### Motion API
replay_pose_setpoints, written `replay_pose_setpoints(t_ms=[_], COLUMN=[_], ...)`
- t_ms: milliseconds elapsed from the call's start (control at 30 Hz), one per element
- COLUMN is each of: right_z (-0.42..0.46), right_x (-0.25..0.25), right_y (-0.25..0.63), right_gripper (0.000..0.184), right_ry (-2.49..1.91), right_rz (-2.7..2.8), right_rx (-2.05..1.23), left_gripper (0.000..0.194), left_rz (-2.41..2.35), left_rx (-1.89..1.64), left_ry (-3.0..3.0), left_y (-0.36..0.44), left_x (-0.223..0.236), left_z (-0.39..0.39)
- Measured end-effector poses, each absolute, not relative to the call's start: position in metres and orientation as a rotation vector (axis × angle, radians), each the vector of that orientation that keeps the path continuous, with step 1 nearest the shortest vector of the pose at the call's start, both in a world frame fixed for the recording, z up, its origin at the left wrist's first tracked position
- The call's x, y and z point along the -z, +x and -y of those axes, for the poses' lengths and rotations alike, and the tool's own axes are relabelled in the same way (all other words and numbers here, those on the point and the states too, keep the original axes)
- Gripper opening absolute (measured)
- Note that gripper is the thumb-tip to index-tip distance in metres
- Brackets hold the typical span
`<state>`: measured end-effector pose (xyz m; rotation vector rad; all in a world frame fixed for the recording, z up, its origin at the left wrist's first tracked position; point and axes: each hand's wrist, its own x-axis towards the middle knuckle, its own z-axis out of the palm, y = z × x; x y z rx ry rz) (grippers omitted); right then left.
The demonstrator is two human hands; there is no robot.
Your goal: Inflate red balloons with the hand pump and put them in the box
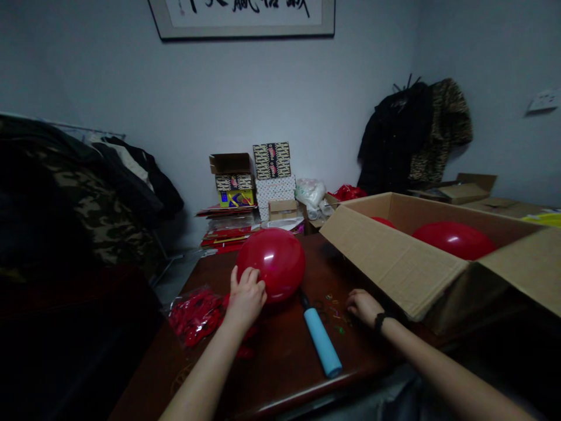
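An inflated red balloon (278, 254) is in my left hand (246, 298), whose fingers press against its lower left side; its neck is hidden. My right hand (364, 305), with a dark band at the wrist, is down at the table with fingers curled. Beside those fingers lie several small coloured rubber bands (335, 314); whether one is pinched is hidden. Between my hands rests a light blue hand pump (322, 344) with a dark nozzle. A clear bag of uninflated red balloons (197, 316) lies left of my left hand, with loose red pieces partly behind my forearm.
An open cardboard box (394, 266) stands at the right edge of the dark wooden table (280, 374), holding inflated red balloons (456, 238). Red paper stacks (225, 234) and patterned boxes (274, 193) are at the back. Clothes (105, 199) hang on the left.
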<state>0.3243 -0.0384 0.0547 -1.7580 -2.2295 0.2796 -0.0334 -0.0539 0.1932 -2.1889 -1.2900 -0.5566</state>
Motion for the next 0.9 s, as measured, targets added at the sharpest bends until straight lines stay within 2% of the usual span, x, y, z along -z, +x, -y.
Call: replay_pose_setpoints(t_ms=[167,700,900], right_z=[0.023,-0.026,-0.029], right_x=[-0.041,-0.019,-0.009], right_y=[0.322,0.282,0.285], right_gripper=[0.021,0.023,0.024], right_ry=[-1.78,-1.933,-1.916], right_rz=[2.216,2.067,1.949], right_rx=[-0.355,-0.208,-0.332], left_gripper=[0.012,0.012,0.011], left_rz=[1.299,1.33,1.329], left_rx=[0.54,0.578,0.594], left_ry=[-2.204,-2.189,-2.192], left_y=[-0.032,-0.03,-0.03], left_x=[-0.195,-0.205,-0.206], left_z=[0.054,0.053,0.052])
